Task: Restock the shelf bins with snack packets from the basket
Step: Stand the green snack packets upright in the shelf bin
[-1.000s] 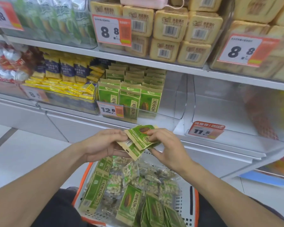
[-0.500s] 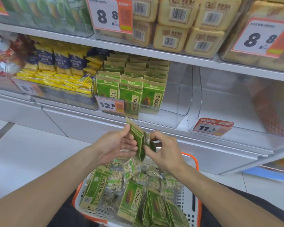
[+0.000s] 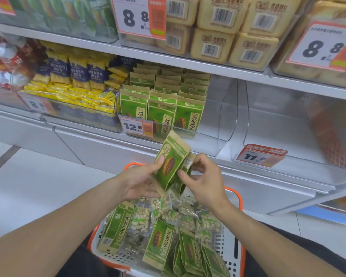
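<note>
Both hands hold a small bunch of green seed packets [image 3: 171, 162] upright above the basket [image 3: 233, 254]. My left hand [image 3: 140, 181] grips the front packet from the left, thumb on its face. My right hand [image 3: 205, 179] pinches the packets behind it from the right. The white basket with an orange rim holds more green packets [image 3: 160, 242] and clear bags of pale nuts [image 3: 142, 216]. Straight ahead, a clear shelf bin [image 3: 218, 124] holds rows of the same green packets [image 3: 162, 108] on its left side.
A clear bin [image 3: 288, 136] with an 11.5 price tag [image 3: 262, 155] stands to the right, nearly bare. Yellow and blue packets [image 3: 78, 82] fill the bin to the left. Beige packs [image 3: 228, 27] sit on the shelf above. White floor lies at left.
The packets went from lying flat between my hands to standing upright, and the front one now faces me. The view has shifted closer to the shelf.
</note>
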Motion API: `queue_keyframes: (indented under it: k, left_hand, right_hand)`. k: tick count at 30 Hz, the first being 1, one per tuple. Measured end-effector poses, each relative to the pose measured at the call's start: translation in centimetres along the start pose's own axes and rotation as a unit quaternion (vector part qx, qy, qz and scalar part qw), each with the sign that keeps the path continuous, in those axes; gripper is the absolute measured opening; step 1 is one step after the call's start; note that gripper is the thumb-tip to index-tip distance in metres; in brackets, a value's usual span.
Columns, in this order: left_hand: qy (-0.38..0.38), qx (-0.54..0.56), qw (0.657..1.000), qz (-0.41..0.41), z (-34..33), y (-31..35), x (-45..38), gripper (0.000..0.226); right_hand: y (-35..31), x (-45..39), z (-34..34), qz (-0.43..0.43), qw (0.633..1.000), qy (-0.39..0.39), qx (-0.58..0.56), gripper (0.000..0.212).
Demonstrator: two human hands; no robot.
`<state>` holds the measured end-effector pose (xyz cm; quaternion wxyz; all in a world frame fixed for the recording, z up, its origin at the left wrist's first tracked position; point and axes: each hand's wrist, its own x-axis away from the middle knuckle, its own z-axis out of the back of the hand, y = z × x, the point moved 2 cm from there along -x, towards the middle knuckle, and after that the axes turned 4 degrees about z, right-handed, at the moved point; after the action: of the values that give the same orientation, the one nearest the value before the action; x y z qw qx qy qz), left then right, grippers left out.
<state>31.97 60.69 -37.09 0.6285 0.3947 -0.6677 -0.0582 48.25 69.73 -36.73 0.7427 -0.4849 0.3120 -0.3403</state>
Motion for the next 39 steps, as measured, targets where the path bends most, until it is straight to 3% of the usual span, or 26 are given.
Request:
queue_keyframes:
  k: [8,12,14,21,26,33,39]
  left_hand:
    - [0.073,0.055,0.994,-0.056,2.8,1.6,-0.5,0.036]
    - [0.077,0.045,0.995,-0.046,3.7,1.9,-0.5,0.021]
    - [0.07,0.057,0.995,-0.052,3.9,2.1,-0.5,0.024]
    - [0.057,-0.002,0.996,-0.073,4.3,2.6,-0.1,0.024]
    - [0.114,-0.097,0.986,-0.08,6.0,3.2,0.1,0.03]
    - [-0.015,-0.028,0.997,-0.067,4.3,3.3,1.2,0.039]
    - [-0.058,-0.007,0.994,-0.093,2.7,2.9,0.9,0.037]
  right_hand:
    - [1.0,-0.9,2.3,-0.106,0.984,0.118,-0.084,0.028]
    - [0.1,-1.2,3.6,-0.069,0.975,0.174,-0.119,0.028]
    - [-0.7,-1.3,3.9,-0.035,0.977,0.176,-0.116,0.027]
    - [-0.9,-1.6,4.4,0.078,0.986,0.136,-0.052,0.044]
    - [-0.7,-1.2,4.0,0.162,0.981,0.107,-0.023,0.023]
    - [-0.1,-1.0,2.1,0.243,0.97,-0.003,0.013,0.025]
    - [-0.3,-0.6,1.0,0.214,0.974,-0.063,-0.032,0.009]
